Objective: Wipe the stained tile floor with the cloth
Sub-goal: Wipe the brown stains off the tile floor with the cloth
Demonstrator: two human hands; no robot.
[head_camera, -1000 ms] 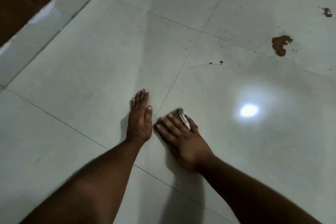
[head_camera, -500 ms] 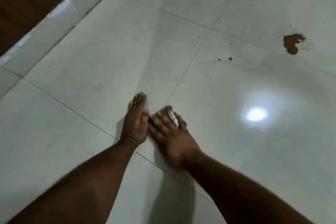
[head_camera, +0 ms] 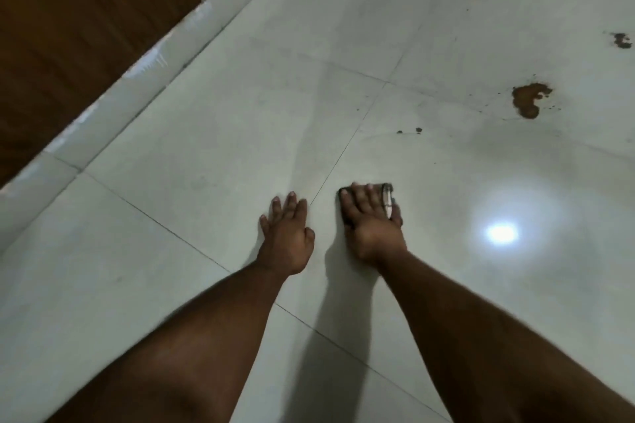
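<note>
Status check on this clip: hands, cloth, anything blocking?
Left hand flat on floor, empty. Right hand pressing cloth to tile. Brown stains ahead, unwiped. Path clear.

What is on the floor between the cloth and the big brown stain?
Mostly bare tile in the head view, with two small brown spots between cloth and big stain.

1. The left hand is resting flat on the tile floor, fingers straight and spread.
2. The right hand is pressing a dark cloth onto the floor, just beside a grout line.
3. Brown stains are lying well beyond the hands, towards the floor's far right.
4. A light reflection is glaring right of the cloth.
5. A wooden surface is bordering the floor's far left edge.
</note>
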